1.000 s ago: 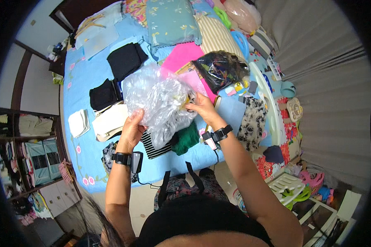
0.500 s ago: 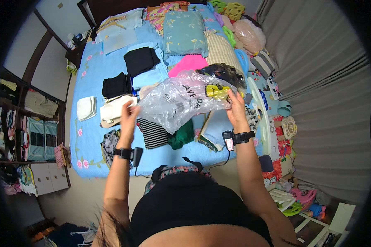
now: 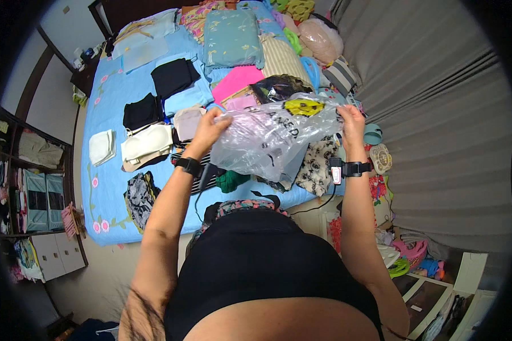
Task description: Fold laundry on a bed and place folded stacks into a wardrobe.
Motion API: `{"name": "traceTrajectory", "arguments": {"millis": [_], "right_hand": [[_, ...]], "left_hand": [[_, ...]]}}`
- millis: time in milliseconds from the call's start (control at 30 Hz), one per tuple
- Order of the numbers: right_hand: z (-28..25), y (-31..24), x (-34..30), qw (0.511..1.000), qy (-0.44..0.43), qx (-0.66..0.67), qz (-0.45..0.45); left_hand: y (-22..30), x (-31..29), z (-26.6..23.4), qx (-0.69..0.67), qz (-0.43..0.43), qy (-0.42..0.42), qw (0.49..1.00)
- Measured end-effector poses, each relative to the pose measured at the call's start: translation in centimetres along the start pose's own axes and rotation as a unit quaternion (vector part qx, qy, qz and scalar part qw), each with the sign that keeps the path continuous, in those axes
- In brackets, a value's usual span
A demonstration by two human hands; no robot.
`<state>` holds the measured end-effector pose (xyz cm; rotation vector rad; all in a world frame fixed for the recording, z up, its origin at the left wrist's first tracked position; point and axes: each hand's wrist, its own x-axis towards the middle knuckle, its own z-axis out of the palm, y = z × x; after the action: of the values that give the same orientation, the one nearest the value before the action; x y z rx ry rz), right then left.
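Stretched between my hands above the bed is a clear plastic bag [image 3: 256, 145] with dark print and a yellow patch. My left hand [image 3: 209, 132] pinches its left edge, and my right hand [image 3: 352, 120] pinches its upper right corner. Through and below the bag, folded clothes show in part: a dark green garment [image 3: 231, 181], and a cream garment with black pattern [image 3: 317, 170] by my right wrist. Left of my left hand lie cream folded garments [image 3: 147, 143]. Beyond the bag are a bright pink piece [image 3: 236, 81] and a dark bundle in plastic [image 3: 280, 88].
The blue bed [image 3: 111, 187] carries black folded clothes [image 3: 175, 78], white folded cloth [image 3: 102, 148], a grey patterned garment [image 3: 142, 199] and a teal pillow [image 3: 233, 40]. Grey curtains [image 3: 432, 125] hang at right, an open wardrobe [image 3: 40, 170] stands at left. Toys and bins lie along the right side.
My left hand has moved up and right and now grips the bag's edge. The right hand has gone up and right, spreading the bag. The whole view has turned slightly right.
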<state>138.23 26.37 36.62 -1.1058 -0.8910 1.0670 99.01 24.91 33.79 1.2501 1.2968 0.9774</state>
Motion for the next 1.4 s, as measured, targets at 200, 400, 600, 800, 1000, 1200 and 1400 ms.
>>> {"name": "traceTrajectory", "arguments": {"millis": [200, 400, 600, 800, 1000, 1200, 1400], "right_hand": [[-3.8, -1.3, 2.2, 0.995, 0.078, -0.062, -0.016], [3.2, -2.8, 2.0, 0.996, -0.009, 0.023, -0.091], [12.6, 3.9, -2.5, 0.979, -0.154, -0.123, -0.046], [23.2, 9.6, -9.9, 0.949, -0.043, -0.172, -0.262], [25.5, 9.6, -9.3, 0.944, -0.177, -0.236, -0.146], [24.3, 10.7, -6.4, 0.971, -0.085, -0.215, -0.062], [23.5, 10.7, -6.7, 0.971, -0.059, -0.210, -0.101]], "left_hand": [[-1.0, -1.8, -9.3, 0.102, 0.141, 0.103, 0.979], [-1.0, -4.8, -14.8, 0.028, -0.016, 0.165, 0.986], [-5.1, -6.6, -16.9, -0.400, -0.171, 0.213, 0.875], [-5.8, -9.5, -18.7, -0.424, -0.174, 0.203, 0.865], [-3.1, -11.6, -19.4, -0.411, -0.157, 0.151, 0.885], [-2.1, -13.5, -20.5, -0.025, -0.087, 0.069, 0.994], [-1.6, -11.7, -20.2, -0.207, 0.057, 0.256, 0.942]]}}
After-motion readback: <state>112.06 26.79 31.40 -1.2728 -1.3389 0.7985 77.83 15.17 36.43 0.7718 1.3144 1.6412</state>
